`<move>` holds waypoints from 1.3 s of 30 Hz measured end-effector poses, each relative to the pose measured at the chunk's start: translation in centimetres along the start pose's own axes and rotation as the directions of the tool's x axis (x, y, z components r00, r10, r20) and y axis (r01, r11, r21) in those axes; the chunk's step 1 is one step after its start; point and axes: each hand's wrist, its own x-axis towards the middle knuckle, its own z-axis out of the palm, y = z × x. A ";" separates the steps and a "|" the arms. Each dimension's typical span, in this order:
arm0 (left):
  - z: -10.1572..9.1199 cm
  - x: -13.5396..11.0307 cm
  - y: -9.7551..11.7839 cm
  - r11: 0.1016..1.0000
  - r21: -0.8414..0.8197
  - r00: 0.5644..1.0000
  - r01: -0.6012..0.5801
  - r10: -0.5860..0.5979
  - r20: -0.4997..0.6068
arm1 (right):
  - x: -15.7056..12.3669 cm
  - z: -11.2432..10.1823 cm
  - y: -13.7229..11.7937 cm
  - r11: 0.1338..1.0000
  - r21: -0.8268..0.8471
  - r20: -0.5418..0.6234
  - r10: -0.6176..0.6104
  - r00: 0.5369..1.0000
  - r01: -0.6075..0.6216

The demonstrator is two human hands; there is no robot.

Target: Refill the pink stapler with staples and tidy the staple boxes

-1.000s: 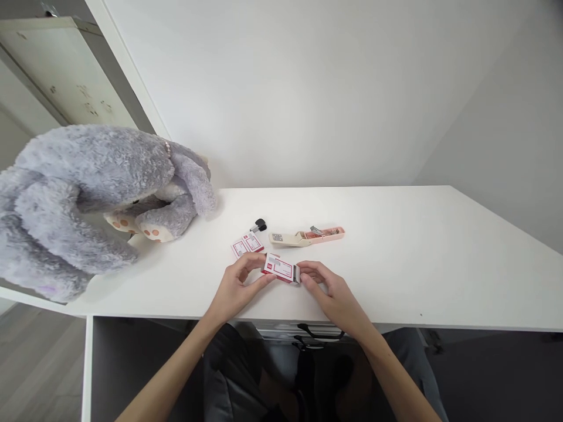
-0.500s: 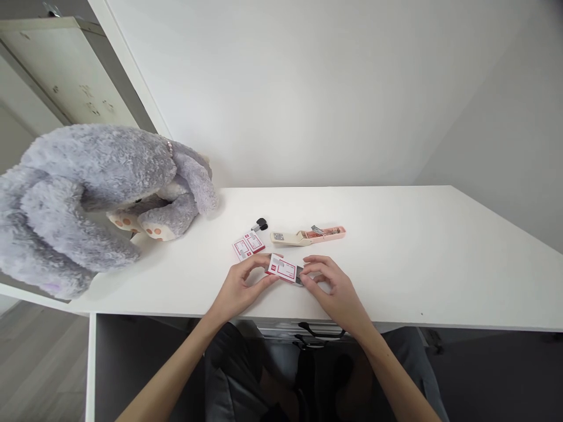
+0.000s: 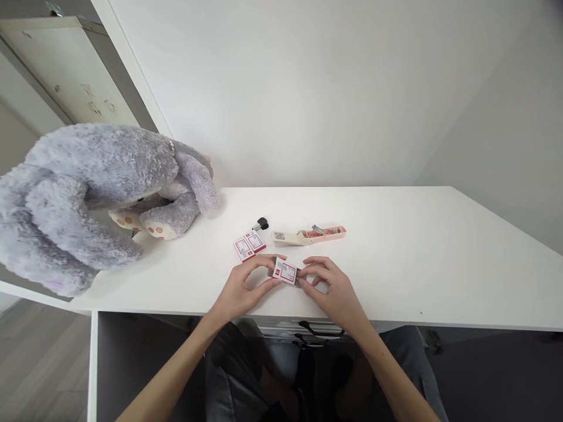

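Both hands hold a small red-and-white staple box [image 3: 285,271] just above the near part of the white table [image 3: 417,258]. My left hand [image 3: 243,288] pinches its left end. My right hand [image 3: 331,290] grips its right end, where a dark inner part shows. A second red-and-white box [image 3: 248,244] lies on the table just beyond my left hand. An opened cream and pink stapler [image 3: 308,235] lies flat behind the held box. A small black and silver object [image 3: 261,224] rests beside the second box.
A large grey plush toy [image 3: 97,193] fills the table's left end. A white wall stands behind the table and a pale cabinet [image 3: 57,70] at the upper left. The table's front edge runs just under my wrists, with my lap below.
The held box has shifted slightly right and now looks shorter, with less of its label showing. My right fingers have closed further over its right end. Everything else on the table is unmoved.
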 end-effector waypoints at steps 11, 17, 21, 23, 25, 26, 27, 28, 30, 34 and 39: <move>0.1 0.0 0.5 1.000 0.008 0.999 -0.027 0.027 0.026 | 0.0 0.1 0.3 1.000 0.002 0.024 -0.014 1.000 0.014; 0.1 0.0 0.6 0.999 0.008 0.999 -0.039 0.039 0.032 | -0.1 0.1 0.3 1.000 -0.013 0.033 -0.022 0.999 0.022; 0.2 0.1 0.8 0.999 -0.001 0.998 -0.053 0.053 0.030 | -0.2 0.2 0.2 0.999 -0.016 0.040 -0.036 0.999 0.037; 0.2 0.1 0.8 0.998 -0.006 0.998 -0.055 0.055 0.031 | -0.2 0.2 0.2 0.999 -0.024 0.037 -0.044 0.998 0.045; 0.2 0.1 0.8 0.999 -0.009 0.998 -0.052 0.052 0.032 | -0.2 0.2 0.2 0.998 -0.031 0.034 -0.051 0.998 0.052; 0.2 0.1 0.8 0.999 -0.010 0.998 -0.050 0.050 0.032 | -0.2 0.2 0.2 0.998 -0.033 0.031 -0.053 0.998 0.054; 0.2 0.1 0.7 0.999 -0.010 0.998 -0.048 0.048 0.031 | -0.2 0.2 0.3 0.998 -0.034 0.029 -0.054 0.998 0.055; 0.2 0.1 0.7 0.999 -0.010 0.999 -0.045 0.046 0.029 | -0.2 0.2 0.3 0.998 -0.035 0.028 -0.054 0.998 0.055; 0.2 0.1 0.6 0.999 -0.004 0.999 -0.036 0.036 0.029 | -0.3 0.2 0.3 0.998 -0.034 0.028 -0.055 0.998 0.056; 0.2 0.1 0.6 0.999 0.036 1.000 0.001 -0.001 0.017 | -0.3 0.2 0.3 0.997 -0.030 0.027 -0.066 0.997 0.067; 0.1 0.2 0.9 0.996 0.083 0.999 0.045 -0.046 0.013 | -0.2 0.1 0.2 0.998 -0.015 0.021 -0.062 0.998 0.062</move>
